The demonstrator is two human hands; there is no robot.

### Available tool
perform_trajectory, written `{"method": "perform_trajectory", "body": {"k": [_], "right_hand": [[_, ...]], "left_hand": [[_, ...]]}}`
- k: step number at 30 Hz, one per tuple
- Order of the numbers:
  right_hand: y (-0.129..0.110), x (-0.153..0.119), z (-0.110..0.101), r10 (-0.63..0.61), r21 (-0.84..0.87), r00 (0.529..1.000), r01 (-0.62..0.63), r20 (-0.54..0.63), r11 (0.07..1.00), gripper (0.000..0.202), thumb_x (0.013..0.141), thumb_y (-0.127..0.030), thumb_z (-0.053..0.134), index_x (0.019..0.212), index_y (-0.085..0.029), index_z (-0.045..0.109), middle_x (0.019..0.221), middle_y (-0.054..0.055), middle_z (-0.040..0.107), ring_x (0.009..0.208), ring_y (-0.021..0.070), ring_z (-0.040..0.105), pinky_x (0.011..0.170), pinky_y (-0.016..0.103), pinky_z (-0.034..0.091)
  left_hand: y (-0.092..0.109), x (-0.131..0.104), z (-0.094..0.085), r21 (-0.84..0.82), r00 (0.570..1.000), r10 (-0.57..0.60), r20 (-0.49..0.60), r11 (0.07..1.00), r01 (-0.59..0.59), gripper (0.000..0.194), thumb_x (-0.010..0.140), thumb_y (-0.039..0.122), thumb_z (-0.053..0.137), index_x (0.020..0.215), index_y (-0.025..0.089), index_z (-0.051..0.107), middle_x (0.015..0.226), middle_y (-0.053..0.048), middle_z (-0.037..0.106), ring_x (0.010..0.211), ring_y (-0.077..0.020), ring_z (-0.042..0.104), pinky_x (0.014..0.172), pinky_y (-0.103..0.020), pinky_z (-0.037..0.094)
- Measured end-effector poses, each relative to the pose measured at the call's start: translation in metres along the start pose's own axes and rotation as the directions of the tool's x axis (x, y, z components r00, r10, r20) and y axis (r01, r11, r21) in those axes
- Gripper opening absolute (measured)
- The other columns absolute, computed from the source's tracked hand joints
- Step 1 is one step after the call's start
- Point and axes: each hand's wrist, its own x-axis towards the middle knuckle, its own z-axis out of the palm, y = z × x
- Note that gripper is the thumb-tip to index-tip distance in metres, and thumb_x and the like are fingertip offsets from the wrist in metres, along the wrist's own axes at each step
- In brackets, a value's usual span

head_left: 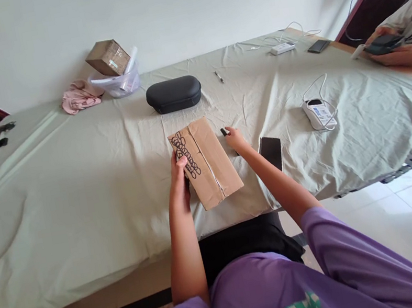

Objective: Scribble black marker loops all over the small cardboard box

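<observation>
A brown cardboard box with black looped scribbles along its left side is tilted in my left hand, whose thumb lies on the marked face. Right of the box, my right hand has its fingers closed at a small black object that looks like a marker or its cap. Beneath that hand a little of another dark piece shows, too hidden to name. A black phone lies on the cloth beside my right forearm.
Behind the box, a black case and a pen rest on the cloth-covered table. Further left are a plastic basket and pink cloth. A power strip lies right; a person's hands hold a dark object.
</observation>
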Motion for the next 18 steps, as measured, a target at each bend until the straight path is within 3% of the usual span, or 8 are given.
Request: {"method": "perform_trajectory", "body": {"k": [4, 5, 7, 9, 12, 16, 18], "right_hand": [[0.016, -0.038, -0.033, 0.06, -0.034, 0.996, -0.062, -0.069, 0.997, 0.066, 0.089, -0.033, 0.055, 0.154, -0.021, 0.059, 0.136, 0.017, 0.066, 0.116, 0.0292, 0.067, 0.099, 0.046, 0.056], [0.024, -0.054, -0.047, 0.039, -0.12, 0.988, -0.057, -0.149, 0.991, 0.066, 0.091, -0.036, 0.054, 0.156, -0.023, 0.057, 0.143, 0.018, 0.065, 0.125, 0.0323, 0.065, 0.106, 0.051, 0.052], [0.042, -0.087, -0.075, 0.061, -0.343, 0.928, -0.196, -0.366, 0.919, 0.071, 0.092, -0.044, 0.058, 0.16, -0.023, 0.054, 0.149, 0.024, 0.061, 0.137, 0.044, 0.057, 0.111, 0.067, 0.044], [0.055, -0.117, -0.099, 0.152, -0.469, 0.872, -0.389, -0.465, 0.793, 0.088, 0.09, -0.052, 0.067, 0.166, -0.014, 0.045, 0.151, 0.035, 0.055, 0.14, 0.0557, 0.053, 0.108, 0.076, 0.04], [0.062, -0.14, -0.116, 0.29, -0.549, 0.852, -0.508, -0.437, 0.664, 0.097, 0.089, -0.057, 0.071, 0.167, -0.007, 0.042, 0.149, 0.04, 0.057, 0.139, 0.0594, 0.054, 0.108, 0.078, 0.038], [0.059, -0.134, -0.113, 0.285, -0.586, 0.892, -0.446, -0.35, 0.677, 0.102, 0.092, -0.052, 0.068, 0.172, -0.003, 0.027, 0.143, 0.036, 0.065, 0.137, 0.0532, 0.062, 0.113, 0.073, 0.039], [0.059, -0.127, -0.11, 0.252, -0.581, 0.901, -0.422, -0.353, 0.695, 0.097, 0.091, -0.049, 0.068, 0.167, -0.002, 0.033, 0.139, 0.035, 0.068, 0.134, 0.0507, 0.064, 0.112, 0.071, 0.041]], "left_hand": [[0.003, -0.001, 0.002, 0.01, 1.0, -0.002, 0.012, 1.0, 0.002, 0.075, 0.088, 0.071, 0.077, 0.151, 0.034, 0.06, 0.144, -0.01, 0.075, 0.149, -0.0368, 0.062, 0.12, -0.05, 0.054], [0.003, -0.002, 0.002, 0.01, 1.0, -0.006, 0.018, 1.0, 0.006, 0.074, 0.088, 0.07, 0.077, 0.15, 0.033, 0.06, 0.144, -0.01, 0.075, 0.149, -0.0369, 0.062, 0.12, -0.05, 0.054], [0.003, -0.002, 0.001, 0.007, 0.999, -0.02, 0.033, 1.0, 0.02, 0.071, 0.089, 0.07, 0.076, 0.149, 0.033, 0.062, 0.146, -0.01, 0.075, 0.149, -0.0369, 0.062, 0.121, -0.05, 0.054], [0.001, -0.002, 0.001, -0.002, 0.998, -0.035, 0.044, 0.999, 0.035, 0.069, 0.091, 0.069, 0.076, 0.147, 0.032, 0.063, 0.146, -0.01, 0.074, 0.15, -0.0366, 0.061, 0.123, -0.049, 0.053], [-0.002, -0.002, 0.0, -0.02, 0.997, -0.059, 0.04, 0.998, 0.06, 0.067, 0.092, 0.068, 0.075, 0.147, 0.032, 0.064, 0.147, -0.009, 0.074, 0.15, -0.0356, 0.061, 0.123, -0.048, 0.053], [-0.004, -0.001, 0.001, -0.034, 0.997, -0.062, 0.046, 0.997, 0.063, 0.067, 0.092, 0.068, 0.075, 0.147, 0.033, 0.064, 0.147, -0.007, 0.074, 0.147, -0.035, 0.063, 0.121, -0.047, 0.054], [-0.004, -0.001, 0.001, -0.039, 0.997, -0.056, 0.057, 0.998, 0.058, 0.068, 0.092, 0.068, 0.075, 0.148, 0.032, 0.063, 0.147, -0.008, 0.074, 0.147, -0.0348, 0.064, 0.121, -0.046, 0.054]]}}
